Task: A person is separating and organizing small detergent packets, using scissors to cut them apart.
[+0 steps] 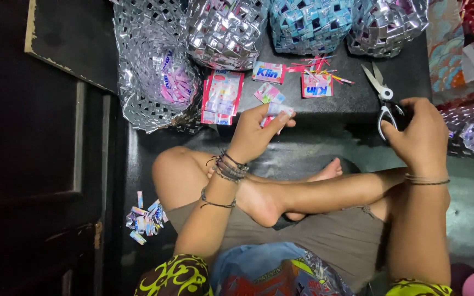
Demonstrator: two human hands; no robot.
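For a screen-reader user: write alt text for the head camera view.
A seated, cross-legged person's left hand pinches a small folded wrapper piece while the right hand grips scissors. Sachet wrappers and woven foil baskets lie ahead on the dark floor.

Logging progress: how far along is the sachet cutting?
Done: a pile of folded strips on the floor and woven foil baskets behind. In hand: left hand holds a sachet piece; right hand grips the scissors. Left: whole sachets and trimmings lie uncut.
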